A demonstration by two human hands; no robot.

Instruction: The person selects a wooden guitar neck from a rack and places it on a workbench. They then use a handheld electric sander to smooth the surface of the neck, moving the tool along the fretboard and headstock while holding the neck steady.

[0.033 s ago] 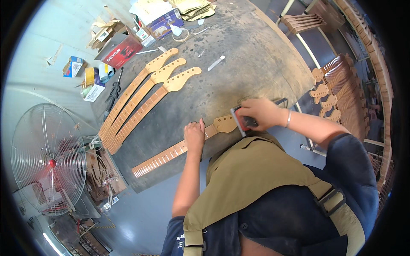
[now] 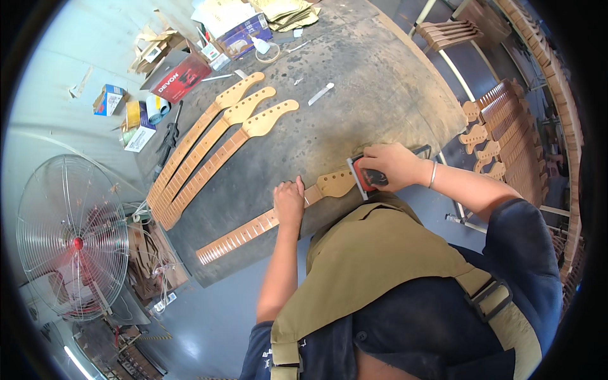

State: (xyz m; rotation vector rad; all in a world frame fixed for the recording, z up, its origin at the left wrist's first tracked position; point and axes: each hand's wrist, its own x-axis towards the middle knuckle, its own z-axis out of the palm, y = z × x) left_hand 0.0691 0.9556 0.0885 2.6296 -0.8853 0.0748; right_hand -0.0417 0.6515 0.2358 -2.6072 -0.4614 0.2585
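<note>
A guitar neck with a pale headstock lies slantwise near the table's front edge. My left hand is closed around its fretboard partway along, holding it down. In my right hand is a red and black power sander, gripped by its body. The sander's flat pad sits over the end of the headstock, covering its tip. Further left on the table, three more guitar necks lie side by side, their headstocks pointing away from me.
A dark, dusty table carries a white strip, a red box, a small white bottle and paper stacks. A caged fan stands at the left. Racks at the right hold many necks.
My right hand and the sander have shifted slightly to the right along the headstock. My left hand and the neck stay in place.
</note>
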